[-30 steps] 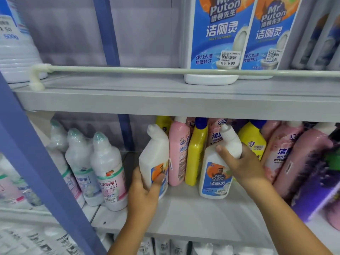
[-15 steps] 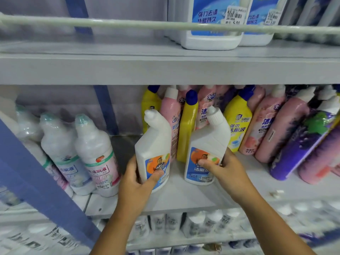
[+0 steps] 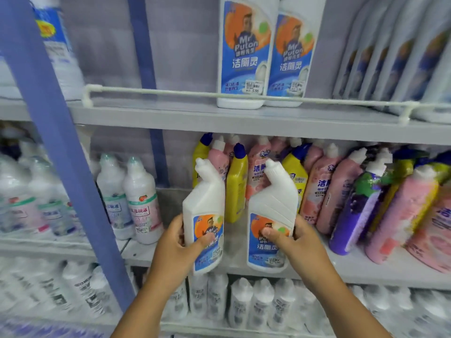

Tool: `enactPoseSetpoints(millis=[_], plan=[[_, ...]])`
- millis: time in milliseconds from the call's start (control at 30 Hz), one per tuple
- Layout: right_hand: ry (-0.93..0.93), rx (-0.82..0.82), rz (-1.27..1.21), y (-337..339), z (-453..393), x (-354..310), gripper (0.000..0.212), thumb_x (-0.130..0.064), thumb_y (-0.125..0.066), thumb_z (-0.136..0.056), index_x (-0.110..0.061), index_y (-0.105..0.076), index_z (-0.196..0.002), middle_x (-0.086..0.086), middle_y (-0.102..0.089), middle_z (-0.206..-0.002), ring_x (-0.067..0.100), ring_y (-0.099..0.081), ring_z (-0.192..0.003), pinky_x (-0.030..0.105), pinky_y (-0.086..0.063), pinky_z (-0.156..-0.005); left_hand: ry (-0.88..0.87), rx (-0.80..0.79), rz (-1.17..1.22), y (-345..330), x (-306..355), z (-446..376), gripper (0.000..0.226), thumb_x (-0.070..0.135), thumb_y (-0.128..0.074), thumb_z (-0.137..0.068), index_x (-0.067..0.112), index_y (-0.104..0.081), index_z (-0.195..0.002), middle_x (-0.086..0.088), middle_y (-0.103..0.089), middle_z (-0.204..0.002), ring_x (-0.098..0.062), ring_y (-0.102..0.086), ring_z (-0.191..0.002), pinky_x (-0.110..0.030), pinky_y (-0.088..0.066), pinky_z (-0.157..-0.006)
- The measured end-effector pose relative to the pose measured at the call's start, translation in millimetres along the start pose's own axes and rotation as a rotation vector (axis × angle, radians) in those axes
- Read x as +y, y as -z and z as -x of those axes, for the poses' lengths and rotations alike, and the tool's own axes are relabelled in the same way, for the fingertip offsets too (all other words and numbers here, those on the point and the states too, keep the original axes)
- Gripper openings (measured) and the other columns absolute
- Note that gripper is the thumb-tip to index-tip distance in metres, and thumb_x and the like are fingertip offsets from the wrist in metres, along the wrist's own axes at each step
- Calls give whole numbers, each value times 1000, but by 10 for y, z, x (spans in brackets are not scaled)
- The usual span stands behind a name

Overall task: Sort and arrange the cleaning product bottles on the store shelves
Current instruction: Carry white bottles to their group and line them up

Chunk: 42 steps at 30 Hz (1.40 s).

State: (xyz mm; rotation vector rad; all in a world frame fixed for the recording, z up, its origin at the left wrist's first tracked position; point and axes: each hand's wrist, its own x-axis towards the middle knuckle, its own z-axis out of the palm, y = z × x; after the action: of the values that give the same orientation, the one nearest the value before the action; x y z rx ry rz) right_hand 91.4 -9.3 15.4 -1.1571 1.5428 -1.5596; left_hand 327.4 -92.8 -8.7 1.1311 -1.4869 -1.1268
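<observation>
Left hand: gripping the left white bottle around its lower body, thumb lying across the blue label, fingers wrapping behind; bottle standing upright with its bent neck pointing up and left, its base hanging at the front edge of the middle shelf

Right hand: gripping the right white bottle at label height, thumb pressing on the orange part of the label, fingers curling round the right side; bottle upright, just beside the first, a narrow gap showing between them; whether its base is touching the shelf cannot be told

Behind both: a yellow bottle with a blue cap and pink bottles standing and leaning in a row at the back of the same shelf; a purple bottle leaning to the right of them

To the left: clear wrapped bottles with green and pink labels standing beside a blue upright post

Upper shelf: two tall white bottles with matching blue labels standing behind a white rail, price stickers showing

Bottom shelf: rows of white bottles, blurred
</observation>
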Motion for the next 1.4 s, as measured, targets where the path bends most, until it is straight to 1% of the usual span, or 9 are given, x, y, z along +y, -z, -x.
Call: enactPoseSetpoints(millis=[200,333,433,600,700,867,1100,1267,1400], plan=[[166,-73,10,364,346,-818,39,-27,-84,-73,-33,-73,-110,-8,-80,-97,12,-75,-90,25,-60,-74,-122,-5,58,-39,997,608,43,22,-87,-69,35,-67,-105,12,-79,-94,-8,-76,-84,-29,-60,-72],[313,-110,-41,530,463,-1528,44,-42,-81,-59,-44,-74,-102,-4,-80,-99,18,-76,-93,41,-60,-85,-271,10,177,-25,1832,781,43,28,-78,-59,27,-69,-102,5,-80,-91,-12,-77,-79,-20,-58,-58],[406,-147,-122,648,416,-2041,47,-41,-81,-62,-30,-74,-108,1,-80,-102,21,-77,-96,43,-58,-87,-435,7,245,-13,2428,739,43,29,-76,-61,27,-69,-103,6,-80,-94,-11,-77,-82,-19,-58,-59],[495,-110,-161,776,20,-2740,43,-33,-77,-79,-18,-69,-119,3,-79,-106,21,-77,-97,36,-61,-79,-631,-51,125,9,3131,352,44,38,-79,-71,33,-66,-112,11,-76,-111,-8,-73,-103,-28,-60,-80],[464,-84,-212,807,-306,-2919,34,-25,-75,-89,-17,-67,-121,3,-79,-107,22,-77,-99,37,-61,-81,-629,-35,93,-14,3275,9,42,35,-81,-78,35,-64,-116,14,-75,-114,-7,-72,-107,-37,-61,-87],[424,-54,-233,816,-707,-2987,36,-23,-77,-90,-14,-65,-123,7,-79,-106,26,-77,-98,44,-62,-85,-546,-41,97,13,3294,-466,48,42,-83,-73,35,-64,-117,13,-73,-119,-16,-72,-110,-50,-58,-94],[373,-58,-129,674,-1064,-2939,37,-30,-79,-88,-16,-66,-120,4,-80,-104,22,-78,-95,46,-61,-89,-424,-175,75,30,3274,-795,37,26,-77,-88,25,-63,-123,6,-75,-118,-14,-76,-96,-34,-60,-75],[295,-90,-63,531,-1182,-2830,34,-30,-79,-89,-14,-66,-116,4,-80,-98,21,-79,-89,34,-61,-73,-422,-196,69,57,3233,-876,41,27,-77,-87,26,-60,-125,9,-74,-119,-13,-76,-98,-34,-62,-74],[275,-102,-23,489,-1288,-2776,38,-32,-80,-88,-15,-65,-118,4,-81,-99,23,-78,-92,44,-61,-89,-427,-206,77,81,3178,-925,41,30,-77,-86,28,-63,-125,9,-75,-118,-14,-76,-99,-36,-63,-78]])
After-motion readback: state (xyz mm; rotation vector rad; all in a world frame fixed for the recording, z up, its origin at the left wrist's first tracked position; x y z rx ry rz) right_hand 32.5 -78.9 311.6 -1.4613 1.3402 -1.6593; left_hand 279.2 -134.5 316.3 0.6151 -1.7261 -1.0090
